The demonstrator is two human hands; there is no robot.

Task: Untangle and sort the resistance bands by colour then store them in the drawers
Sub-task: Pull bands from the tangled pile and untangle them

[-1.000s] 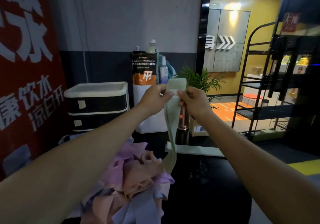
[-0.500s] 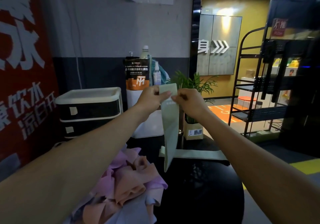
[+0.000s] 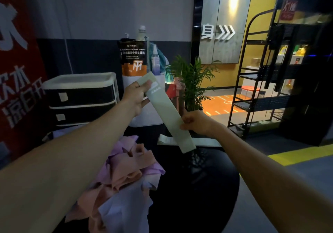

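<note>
A pale green resistance band (image 3: 166, 112) is stretched flat and slanted above the round black table (image 3: 207, 187). My left hand (image 3: 136, 97) pinches its upper end, thumb on top. My right hand (image 3: 195, 123) grips its right edge lower down; the band's free end hangs just past it. A second pale green band (image 3: 207, 142) lies flat across the far side of the table. A tangled heap of pink, purple and lavender bands (image 3: 126, 175) sits at the table's left. The black drawer unit with a white top (image 3: 81, 97) stands behind, at the left; its drawers are closed.
Behind the table stand a white cabinet (image 3: 144, 117) with a powder pouch and bottles, and a potted palm (image 3: 192, 81). A black metal shelf rack (image 3: 255, 88) stands at the right. A red banner covers the wall at the left.
My right hand slid down the green band from the top, away from my left hand. The band, which hung straight down, now lies taut and slanted between both hands.
</note>
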